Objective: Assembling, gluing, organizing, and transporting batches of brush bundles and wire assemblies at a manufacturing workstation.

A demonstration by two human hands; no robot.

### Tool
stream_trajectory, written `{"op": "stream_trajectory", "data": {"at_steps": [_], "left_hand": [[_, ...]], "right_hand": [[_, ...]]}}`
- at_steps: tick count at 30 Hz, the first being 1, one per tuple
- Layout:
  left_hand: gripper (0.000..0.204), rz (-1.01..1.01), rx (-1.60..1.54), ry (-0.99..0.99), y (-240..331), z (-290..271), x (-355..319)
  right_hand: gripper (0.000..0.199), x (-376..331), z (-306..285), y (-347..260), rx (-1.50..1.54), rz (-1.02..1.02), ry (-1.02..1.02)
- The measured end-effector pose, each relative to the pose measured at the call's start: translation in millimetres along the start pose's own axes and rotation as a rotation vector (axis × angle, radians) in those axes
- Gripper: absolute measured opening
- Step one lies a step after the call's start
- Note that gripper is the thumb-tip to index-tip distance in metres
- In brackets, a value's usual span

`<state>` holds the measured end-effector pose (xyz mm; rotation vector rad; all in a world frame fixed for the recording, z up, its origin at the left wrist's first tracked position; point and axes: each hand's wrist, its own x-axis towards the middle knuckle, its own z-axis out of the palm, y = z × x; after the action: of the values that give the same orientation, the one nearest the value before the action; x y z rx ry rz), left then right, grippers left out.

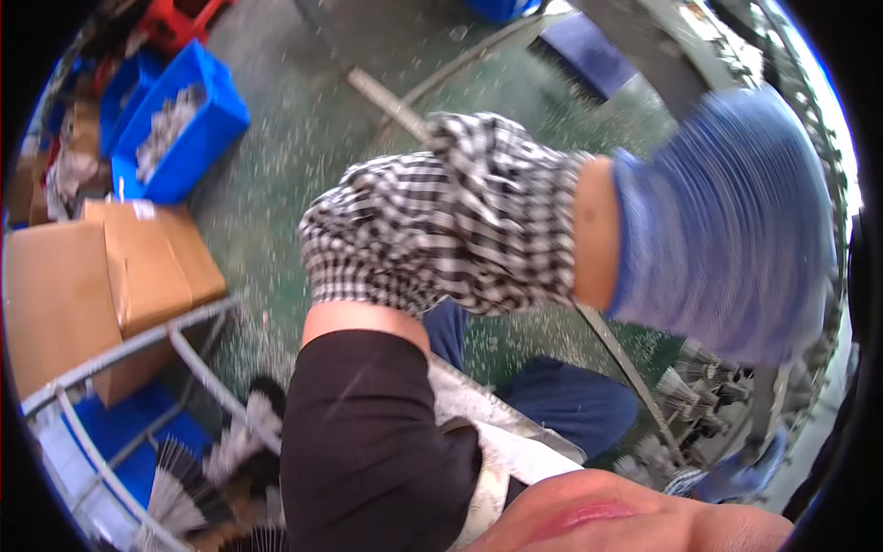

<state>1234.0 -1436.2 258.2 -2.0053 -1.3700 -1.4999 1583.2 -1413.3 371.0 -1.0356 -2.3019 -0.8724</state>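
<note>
Black-and-white checked cloth coverings (497, 262) on left hand (372, 230) and right hand (492, 198), right of far-left blue rectangular plastic bin (216, 124). Hands overlap; fingers hidden, can't tell if wide, narrow or holding. Step looks like adjusting coverings; next move likely calls for separating the hands.

We wear a black cloth sleeve (363, 428), a gathered black-and-white checked oversleeve (460, 216), a blue ribbed glove (727, 230) and dark-blue trousers (570, 405).
</note>
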Motion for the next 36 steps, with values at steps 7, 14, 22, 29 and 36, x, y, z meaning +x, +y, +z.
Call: {"op": "stream_trajectory", "data": {"at_steps": [7, 14, 22, 29, 36], "left_hand": [[0.02, 0.056, -0.304, 0.108, 12, 20, -26], [0.021, 0.037, -0.109, -0.077, 35, 12, -20], [0.02, -0.073, -0.031, -0.23, 17, 3, -28], [0.009, -0.374, -0.394, 0.337, 36, -108, -36], [0.023, -1.31, -0.365, -0.055, 59, -285, -171]], "right_hand": [[0.056, -66, -25, 52, 0.165, 0.149, -0.406], [0.068, -74, -1, 56, 0.169, 0.103, -0.455], [0.053, -54, 48, 44, 0.091, -0.087, -0.644], [0.043, 83, 152, -198, 0.772, 0.157, -1.043], [0.04, 191, 89, -427, 0.252, -0.057, -0.984]]}}
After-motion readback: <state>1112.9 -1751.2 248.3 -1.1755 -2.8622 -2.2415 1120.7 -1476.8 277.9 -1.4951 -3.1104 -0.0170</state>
